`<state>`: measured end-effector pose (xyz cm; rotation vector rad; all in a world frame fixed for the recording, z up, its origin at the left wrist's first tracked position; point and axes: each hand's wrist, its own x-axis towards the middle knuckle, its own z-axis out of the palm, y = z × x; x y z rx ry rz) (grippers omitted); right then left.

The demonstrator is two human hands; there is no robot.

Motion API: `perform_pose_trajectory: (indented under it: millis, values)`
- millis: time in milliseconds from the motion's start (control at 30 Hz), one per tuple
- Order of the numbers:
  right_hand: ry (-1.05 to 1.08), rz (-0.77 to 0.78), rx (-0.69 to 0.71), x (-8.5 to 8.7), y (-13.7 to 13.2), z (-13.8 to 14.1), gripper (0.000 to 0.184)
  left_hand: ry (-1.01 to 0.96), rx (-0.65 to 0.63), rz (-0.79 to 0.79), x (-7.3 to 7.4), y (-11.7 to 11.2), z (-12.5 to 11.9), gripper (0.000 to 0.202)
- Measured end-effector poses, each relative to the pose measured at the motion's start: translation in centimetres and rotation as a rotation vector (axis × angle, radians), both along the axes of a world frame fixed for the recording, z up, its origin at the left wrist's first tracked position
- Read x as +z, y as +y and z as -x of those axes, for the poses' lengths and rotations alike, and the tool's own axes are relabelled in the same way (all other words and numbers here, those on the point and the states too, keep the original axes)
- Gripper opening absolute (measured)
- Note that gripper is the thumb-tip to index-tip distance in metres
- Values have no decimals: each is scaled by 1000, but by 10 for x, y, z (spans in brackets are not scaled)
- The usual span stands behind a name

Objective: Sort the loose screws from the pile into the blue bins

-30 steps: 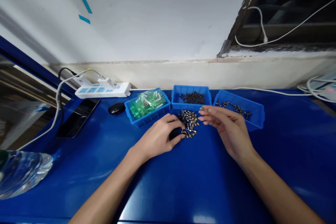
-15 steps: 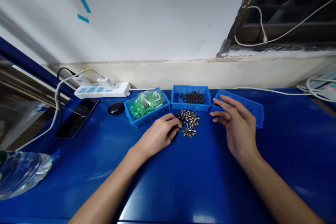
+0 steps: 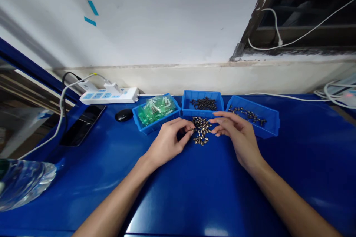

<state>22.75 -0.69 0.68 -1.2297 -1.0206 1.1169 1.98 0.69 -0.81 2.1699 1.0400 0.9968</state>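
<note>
A loose pile of small screws (image 3: 201,130) lies on the blue table (image 3: 200,189) in front of three blue bins. My left hand (image 3: 168,141) rests at the pile's left edge, with thumb and forefinger pinched on one small screw. My right hand (image 3: 236,133) hovers at the pile's right edge with its fingers spread and nothing in them. The left bin (image 3: 144,124) holds green plastic anchors (image 3: 155,108). Dark screws fill the middle bin (image 3: 203,100). The right bin (image 3: 254,116) holds a few dark screws.
A white power strip (image 3: 109,94) with plugs and cables lies at the back left. Beside it are a black phone (image 3: 82,124) and a black mouse (image 3: 124,114). A clear plastic bottle (image 3: 22,181) lies at the near left edge. White cables (image 3: 330,90) trail at the back right.
My right hand went to the right bin and has come back left to the pile. My left hand has lifted slightly and now pinches a screw at the pile's edge.
</note>
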Motion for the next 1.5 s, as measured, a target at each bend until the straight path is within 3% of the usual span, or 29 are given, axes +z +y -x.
perform_pose_trajectory:
  millis: [200, 367, 533, 667, 800, 900, 967, 1067, 1300, 1500]
  values:
    - [-216, 0, 207, -8, -3, 6, 23, -209, 7, 239, 5, -2, -3, 6]
    - [-177, -7, 357, -6, -5, 5, 19, -278, -40, 357, 4, -3, -1, 23]
    - [-137, 25, 451, 0, -4, 3, 12, -221, -105, 367, 7, -4, -1, 24]
    - [-33, 20, 325, 2, -3, 2, 12, -55, -137, 248, 13, -4, 2, 22]
    - [73, -83, -61, 3, -1, -3, 14, 254, -182, 101, 11, -3, 8, 21]
    - [99, -107, -327, 5, 1, -8, 16, 302, -191, 105, 4, -1, 10, 15]
    - [111, -105, -404, 6, 2, -10, 22, 285, -185, 93, -1, 2, 11, 12]
    - [117, -118, -388, 7, 2, -9, 28, 268, -185, 78, -4, 4, 11, 15]
    - [54, -164, -251, 3, -1, -5, 24, 297, -157, -14, 1, -2, 6, 17]
    - [-17, -179, -178, -1, -1, -8, 22, 350, -196, -66, -7, -1, 3, 14]
